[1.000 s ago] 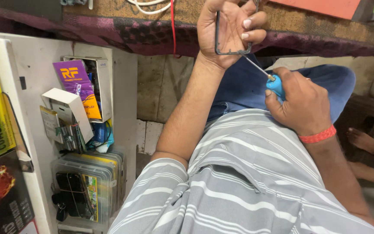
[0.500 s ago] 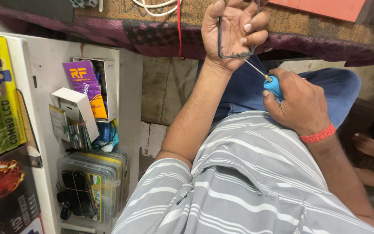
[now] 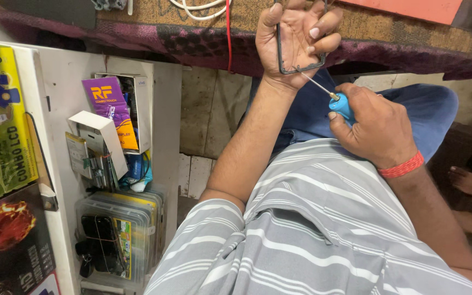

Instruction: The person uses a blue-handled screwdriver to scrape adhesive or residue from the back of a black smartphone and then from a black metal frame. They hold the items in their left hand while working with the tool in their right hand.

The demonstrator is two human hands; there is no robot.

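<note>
My left hand is raised near the table edge, fingers curled around a thin dark rectangular phone frame. My right hand, with a red thread band on the wrist, grips a small screwdriver with a blue handle. Its thin metal shaft points up and left, and the tip meets the lower edge of the frame. Both hands hover above my lap, over blue trousers and a grey striped shirt.
A table with a patterned cloth runs along the top, with white and red cables on it. At the left, a white shelf unit holds small boxes, packets and clear plastic cases. A bare foot shows at the right.
The view has shifted slightly. Both hands keep their grip, and the screwdriver tip stays at the frame's lower edge with little movement.
</note>
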